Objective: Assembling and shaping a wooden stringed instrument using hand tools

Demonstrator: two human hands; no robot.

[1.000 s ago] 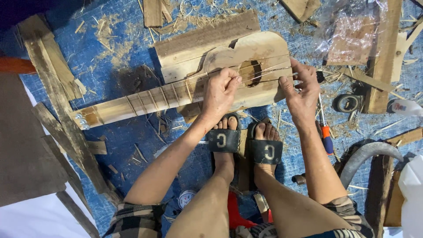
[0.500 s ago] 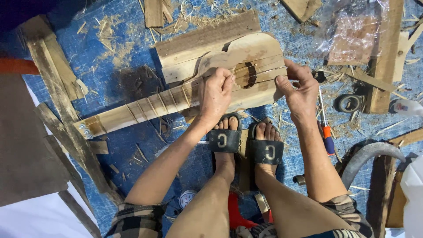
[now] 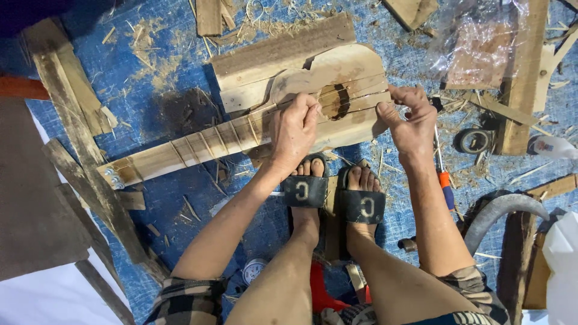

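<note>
Floor: blue woven tarp (image 3: 180, 66) spread on the ground, strewn with wood shavings and offcuts; person sits low above it, knees up.
Feet: two sandalled feet (image 3: 334, 192) side by side, just this side of the wooden guitar, toes almost under its lower edge.
Wooden guitar (image 3: 289, 114): hand-cut, unfinished; lies flat on the tarp, body toward the upper right, neck running down-left from the body, metal tuners at the far-left tip.
Left hand (image 3: 295, 129): curled over the point where neck meets body, fingertips pinched on the thin strings; closed, grip small.
Right hand (image 3: 412, 120): at the body's right edge, thumb and fingers pinched together, apparently on the string ends; what exactly it pinches is too small to tell.
Handling: judged light and stiff, raw softwood. Strings thin and springy, likely to slip or snap; neck joint looks the weak place. Best held by the body's edges or with the neck supported, not by the strings.
Right of guitar: screwdriver (image 3: 444, 174) with orange handle beside the right forearm; roll of tape (image 3: 472, 140) beyond it; grey curved pipe (image 3: 500, 213) nearer the knee.
Left of guitar: weathered planks (image 3: 78, 150) lying crosswise by the headstock.
Beyond guitar: flat board (image 3: 277, 54) touching the body's far edge; crumpled clear plastic (image 3: 481, 48) farther right.
</note>
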